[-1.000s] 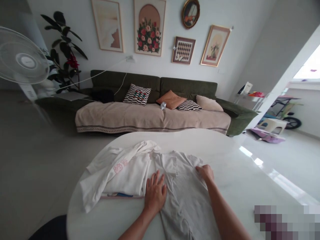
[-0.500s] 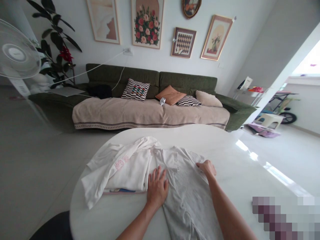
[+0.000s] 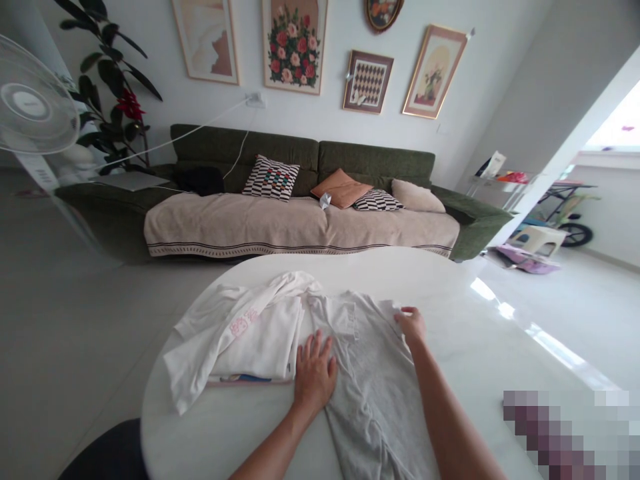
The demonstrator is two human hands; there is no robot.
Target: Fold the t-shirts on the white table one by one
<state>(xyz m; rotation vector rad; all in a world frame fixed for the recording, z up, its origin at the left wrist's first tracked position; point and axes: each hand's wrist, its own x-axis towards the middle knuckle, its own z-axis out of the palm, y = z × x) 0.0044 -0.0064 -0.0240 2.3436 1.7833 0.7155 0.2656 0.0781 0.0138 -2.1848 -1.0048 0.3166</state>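
A light grey garment (image 3: 373,373), wrinkled and spread out, lies on the white round table (image 3: 465,347). My left hand (image 3: 316,373) rests flat with fingers spread at the garment's left edge. At its upper right, my right hand (image 3: 412,325) pinches the edge of the cloth between thumb and fingers. Left of my left hand sits a stack of folded white clothes (image 3: 255,343). Draped over that stack is a white piece with pink print (image 3: 200,360). The garment's lower end runs out of view at the bottom.
Behind the table stands a green sofa (image 3: 240,143) with a beige cover and several cushions. A white fan (image 3: 30,103) is at the left. A dark rounded shape (image 3: 107,453) shows at the table's lower left. The lower right corner is pixelated.
My right hand has moved slightly up and away along the garment's right edge, shifting the cloth there. My left hand stays in place.
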